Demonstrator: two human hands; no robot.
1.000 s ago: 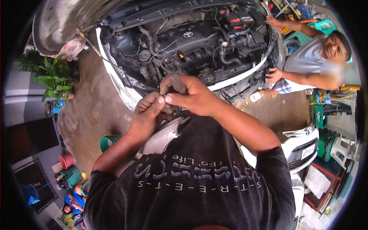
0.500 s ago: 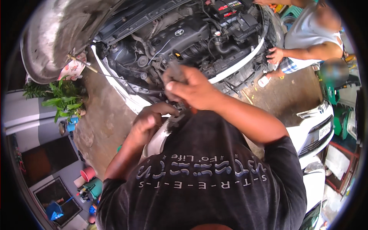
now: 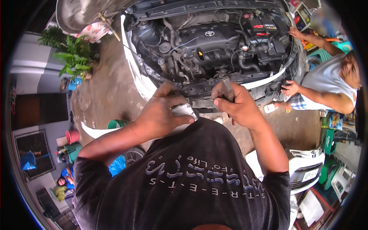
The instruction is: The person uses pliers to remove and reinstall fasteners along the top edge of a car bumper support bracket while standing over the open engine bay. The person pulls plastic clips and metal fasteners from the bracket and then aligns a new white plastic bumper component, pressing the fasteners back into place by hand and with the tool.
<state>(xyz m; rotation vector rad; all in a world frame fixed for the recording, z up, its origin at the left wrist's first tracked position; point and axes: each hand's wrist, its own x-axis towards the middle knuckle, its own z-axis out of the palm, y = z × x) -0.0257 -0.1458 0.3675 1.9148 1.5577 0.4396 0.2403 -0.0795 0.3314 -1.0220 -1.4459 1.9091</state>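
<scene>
The step in hand seems to be work on the near end of a white part, which sits between the dark shirt and the engine bay: the left hand grasps that end, while the right hand clasps a flat grey tool apart from it. The next move probably calls for a steady left hold. Compared with 0.5 s ago, the 2 hands have spread apart, and the left now wraps the end.
</scene>
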